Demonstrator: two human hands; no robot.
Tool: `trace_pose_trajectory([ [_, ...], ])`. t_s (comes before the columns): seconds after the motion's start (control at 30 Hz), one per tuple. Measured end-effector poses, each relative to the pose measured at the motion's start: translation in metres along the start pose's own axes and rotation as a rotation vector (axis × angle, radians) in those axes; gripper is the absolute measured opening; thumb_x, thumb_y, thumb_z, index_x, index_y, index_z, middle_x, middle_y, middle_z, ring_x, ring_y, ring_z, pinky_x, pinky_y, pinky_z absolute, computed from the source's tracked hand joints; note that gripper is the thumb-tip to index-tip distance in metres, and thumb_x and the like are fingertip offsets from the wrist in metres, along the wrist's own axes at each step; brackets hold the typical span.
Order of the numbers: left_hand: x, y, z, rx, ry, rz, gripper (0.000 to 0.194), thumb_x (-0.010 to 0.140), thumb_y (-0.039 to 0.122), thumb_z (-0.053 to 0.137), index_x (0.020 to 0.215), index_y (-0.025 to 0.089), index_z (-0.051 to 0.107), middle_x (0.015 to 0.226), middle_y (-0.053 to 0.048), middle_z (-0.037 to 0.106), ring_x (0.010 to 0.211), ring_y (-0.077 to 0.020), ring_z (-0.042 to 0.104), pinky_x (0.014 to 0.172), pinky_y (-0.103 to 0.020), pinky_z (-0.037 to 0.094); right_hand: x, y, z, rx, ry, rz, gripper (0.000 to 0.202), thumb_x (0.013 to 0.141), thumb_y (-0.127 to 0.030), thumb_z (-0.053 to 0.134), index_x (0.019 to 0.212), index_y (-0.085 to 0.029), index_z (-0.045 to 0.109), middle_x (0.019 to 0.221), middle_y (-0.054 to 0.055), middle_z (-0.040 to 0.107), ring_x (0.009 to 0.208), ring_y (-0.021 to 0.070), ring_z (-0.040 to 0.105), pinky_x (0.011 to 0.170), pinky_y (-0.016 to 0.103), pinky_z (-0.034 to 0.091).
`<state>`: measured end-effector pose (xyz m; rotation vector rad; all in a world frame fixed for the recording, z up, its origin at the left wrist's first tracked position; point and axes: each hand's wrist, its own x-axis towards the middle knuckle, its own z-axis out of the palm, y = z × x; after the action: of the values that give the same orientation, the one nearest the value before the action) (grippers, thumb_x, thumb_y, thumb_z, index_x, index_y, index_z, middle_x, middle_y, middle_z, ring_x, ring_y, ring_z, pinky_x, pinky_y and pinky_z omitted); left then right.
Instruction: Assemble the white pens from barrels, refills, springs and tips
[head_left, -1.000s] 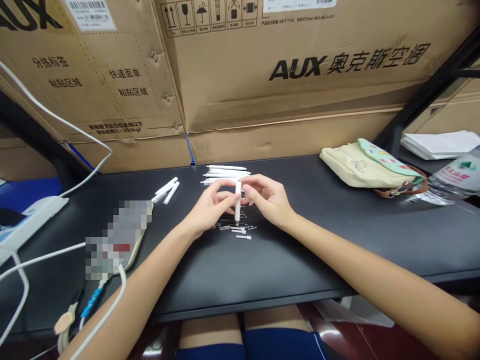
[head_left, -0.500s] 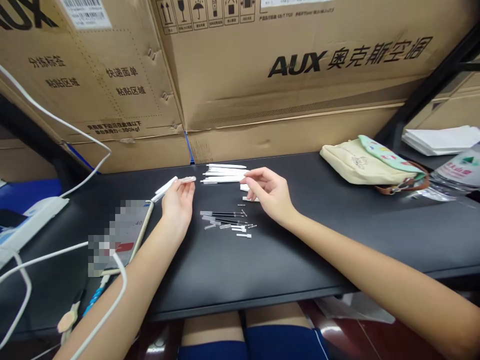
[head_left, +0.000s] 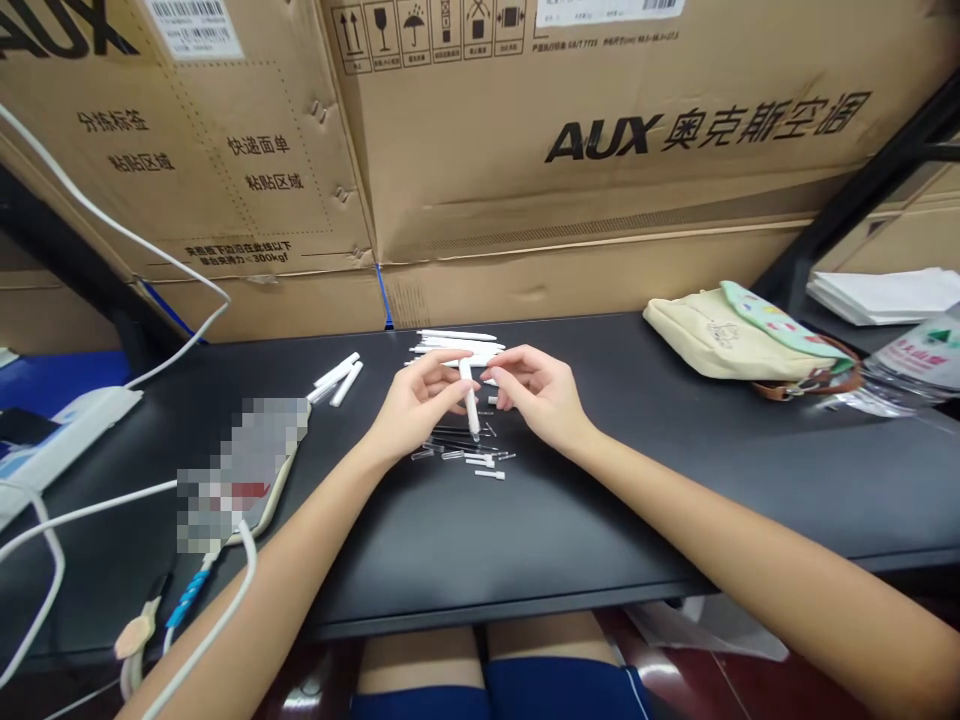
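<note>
Above the counter (head_left: 600, 520), white barrel (head_left: 472, 408) is pinched by left hand (head_left: 412, 408), tip toward counter front, likely to present rear to right hand (head_left: 540, 398) (half-curled, contents unclear). At counter's back, white pens (head_left: 457, 347) are grouped, presumably for order.

The tube (head_left: 468, 392) between the fingers of the left hand (head_left: 416, 408) looks like smooth white plastic, clear at its lower tip. Beyond both hands, the pens (head_left: 456, 336) show smooth white plastic too. Nearer than the hands, the caps (head_left: 453, 456) look like clear, shiny plastic. Under the hands, the desk (head_left: 600, 540) is smooth with a soft sheen. Behind it stand boxes (head_left: 480, 160) of matt, creased cardboard. Right of the hands, the pouch (head_left: 697, 340) looks like matt cloth, its strap (head_left: 845, 378) like smooth leather.
</note>
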<state>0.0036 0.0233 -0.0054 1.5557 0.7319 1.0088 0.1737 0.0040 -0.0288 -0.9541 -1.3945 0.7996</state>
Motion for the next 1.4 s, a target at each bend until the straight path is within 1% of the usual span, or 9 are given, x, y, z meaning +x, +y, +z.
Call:
trace_pose_trajectory([
  [0.1,0.0017,-0.0002,-0.0016,-0.034,0.032,-0.042,0.042,0.072,0.029,0.07,0.109,0.015,0.059,0.082,-0.005,0.067,0.078,-0.0177,0.066,0.065,-0.027,0.055,-0.002,-0.0025,-0.0006,-0.021,-0.145,0.004,0.019,0.077,-0.032,0.065,0.09,-0.019,0.059,0.085,0.002,0.064,0.052,0.0081,0.057,0.049,0.024,0.05],
  [0.2,0.0035,-0.0009,-0.0039,-0.103,0.112,-0.105,0.044,0.071,0.03,0.071,0.11,0.016,0.059,0.078,-0.003,0.068,0.075,-0.0169,0.066,0.066,-0.027,0.054,-0.0043,-0.006,-0.0015,-0.098,-0.346,-0.042,0.037,0.07,-0.029,0.072,0.103,-0.021,0.058,0.093,0.002,0.065,0.055,0.009,0.058,0.05,0.024,0.05],
  [0.3,0.0048,-0.0013,-0.0062,-0.164,0.164,-0.162,0.045,0.069,0.029,0.072,0.11,0.016,0.058,0.078,-0.003,0.069,0.076,-0.0178,0.067,0.067,-0.028,0.054,-0.0049,-0.0072,-0.0023,-0.175,-0.424,-0.105,0.052,0.063,-0.028,0.077,0.11,-0.021,0.056,0.093,0.003,0.065,0.058,0.01,0.058,0.05,0.024,0.05],
  [0.53,0.004,-0.0012,-0.0061,-0.154,0.15,-0.162,0.046,0.069,0.029,0.071,0.111,0.016,0.058,0.076,-0.003,0.068,0.079,-0.0184,0.067,0.067,-0.027,0.053,-0.0049,-0.007,-0.0024,-0.196,-0.434,-0.115,0.05,0.065,-0.03,0.076,0.11,-0.02,0.056,0.094,0.004,0.065,0.061,0.0109,0.059,0.052,0.025,0.051],
  [0.73,0.0049,-0.0022,-0.0064,-0.136,0.205,-0.127,0.044,0.07,0.028,0.069,0.111,0.018,0.057,0.083,-0.004,0.069,0.075,-0.0156,0.066,0.063,-0.024,0.053,-0.0016,-0.0042,-0.0027,-0.246,-0.268,-0.071,0.016,0.076,-0.025,0.061,0.092,-0.02,0.062,0.09,0.003,0.068,0.06,0.0116,0.059,0.054,0.026,0.049],
  [0.83,0.0049,-0.0018,-0.0067,-0.13,0.234,-0.129,0.043,0.071,0.028,0.069,0.111,0.018,0.058,0.085,-0.004,0.069,0.073,-0.0143,0.065,0.062,-0.024,0.053,0.0012,-0.0014,-0.0055,-0.371,-0.336,-0.127,0.005,0.077,-0.02,0.06,0.077,-0.02,0.064,0.076,0.001,0.067,0.066,0.0146,0.06,0.065,0.03,0.049],
  [0.97,0.0046,-0.001,-0.0065,-0.133,0.234,-0.139,0.044,0.07,0.028,0.069,0.112,0.018,0.058,0.084,-0.004,0.07,0.076,-0.0153,0.066,0.061,-0.023,0.052,0.002,0.0007,-0.008,-0.512,-0.483,-0.253,0.007,0.076,-0.015,0.062,0.072,-0.021,0.064,0.072,0.001,0.066,0.071,0.0165,0.058,0.07,0.032,0.047],
  [1.2,0.0048,0.0006,-0.0052,-0.134,0.237,-0.151,0.045,0.07,0.028,0.069,0.112,0.018,0.058,0.084,-0.005,0.07,0.076,-0.015,0.065,0.061,-0.023,0.051,0.0024,0.0016,-0.0076,-0.569,-0.529,-0.277,0.009,0.075,-0.011,0.062,0.072,-0.019,0.063,0.073,0.002,0.067,0.07,0.0169,0.057,0.07,0.032,0.045],
  [1.4,0.004,0.0018,-0.0052,-0.15,0.237,-0.15,0.043,0.07,0.029,0.069,0.11,0.018,0.058,0.084,-0.004,0.069,0.074,-0.014,0.064,0.062,-0.023,0.052,-0.0001,0.0004,-0.0041,-0.418,-0.402,-0.15,0.005,0.076,-0.014,0.061,0.075,-0.019,0.063,0.073,0.001,0.067,0.071,0.0162,0.063,0.073,0.034,0.05],
])
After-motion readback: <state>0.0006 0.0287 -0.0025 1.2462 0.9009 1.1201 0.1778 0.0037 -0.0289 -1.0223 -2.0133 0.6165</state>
